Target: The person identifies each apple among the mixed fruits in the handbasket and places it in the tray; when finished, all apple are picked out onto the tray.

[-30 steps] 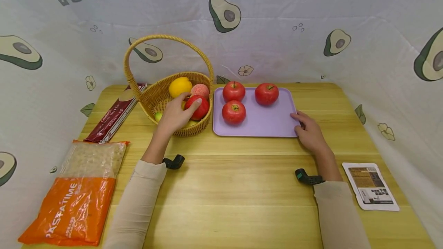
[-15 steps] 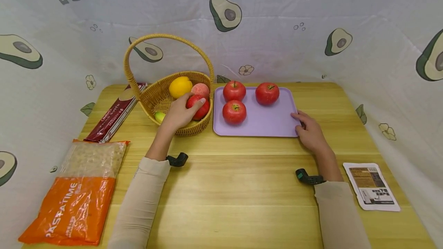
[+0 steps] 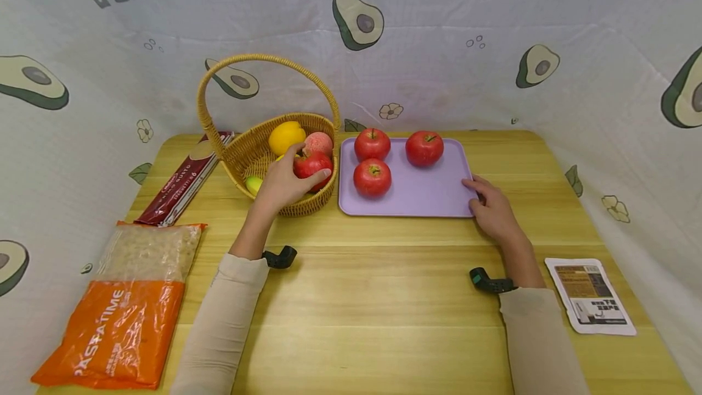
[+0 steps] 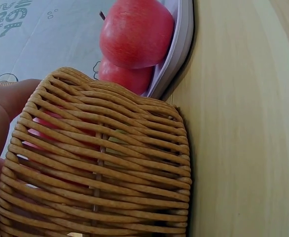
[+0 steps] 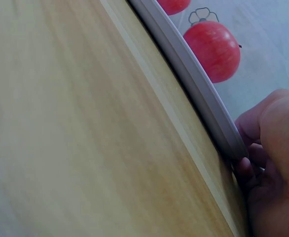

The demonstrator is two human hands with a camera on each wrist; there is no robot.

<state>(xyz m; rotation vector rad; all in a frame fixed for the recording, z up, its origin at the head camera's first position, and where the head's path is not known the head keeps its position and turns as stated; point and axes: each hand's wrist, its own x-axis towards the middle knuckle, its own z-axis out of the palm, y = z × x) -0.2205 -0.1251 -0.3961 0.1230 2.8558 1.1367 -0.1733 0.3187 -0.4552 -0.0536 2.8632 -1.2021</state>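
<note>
My left hand [image 3: 284, 183] reaches over the front rim of a wicker basket [image 3: 307, 205] and grips a red apple [image 3: 314, 167] inside it, thumb on the near side and a finger behind. In the left wrist view the basket's woven wall [image 4: 95, 163] covers most of that apple. At the right end of a lilac tray [image 3: 428, 194], my right hand [image 3: 492, 209] holds the rim; the right wrist view has its fingers [image 5: 250, 123] at the tray's corner. The tray bears three red apples: one at back left [image 3: 372, 144], one in front of it [image 3: 372, 178], another farther right [image 3: 425, 149].
A yellow fruit [image 3: 287, 137], a pink round fruit [image 3: 318, 144] and a green-tipped piece [image 3: 254, 185] share the basket, whose tall handle [image 3: 269, 58] arches overhead. Left lie a spaghetti pack [image 3: 183, 181] and an orange pasta bag [image 3: 117, 322]; a white packet [image 3: 591, 296] lies right. Patterned cloth [image 3: 439, 66] hangs behind.
My left hand has moved slightly right and its thumb has slid lower around the apple, baring more of the apple's top. My right hand and the tray stay put.
</note>
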